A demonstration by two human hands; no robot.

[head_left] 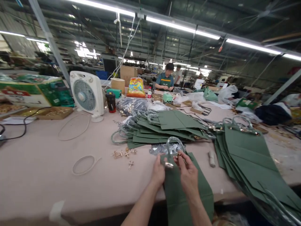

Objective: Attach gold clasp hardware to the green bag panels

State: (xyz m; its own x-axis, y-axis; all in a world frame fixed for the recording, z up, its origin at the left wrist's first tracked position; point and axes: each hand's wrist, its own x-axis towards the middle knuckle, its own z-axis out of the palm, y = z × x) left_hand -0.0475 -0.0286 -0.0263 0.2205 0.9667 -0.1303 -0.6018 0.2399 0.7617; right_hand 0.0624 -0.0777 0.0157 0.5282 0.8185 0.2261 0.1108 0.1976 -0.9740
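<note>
A green bag panel (181,194) with a clear-wrapped handle (175,140) lies over the table's front edge before me. My left hand (159,171) grips the panel's upper left edge, beside a gold metal fitting (168,164). With its fingers pinched, my right hand (188,169) holds a small gold metal piece (178,155) near the handle's base on the right. Loose gold hardware pieces (127,153) are scattered on the table to the left.
Stacked green panels with wrapped handles (169,124) lie behind my hands. More panels (249,147) hang over the edge at right. A white fan (87,92) stands at back left; a coiled strip (84,165) lies nearer. Across the table a person (165,80) works.
</note>
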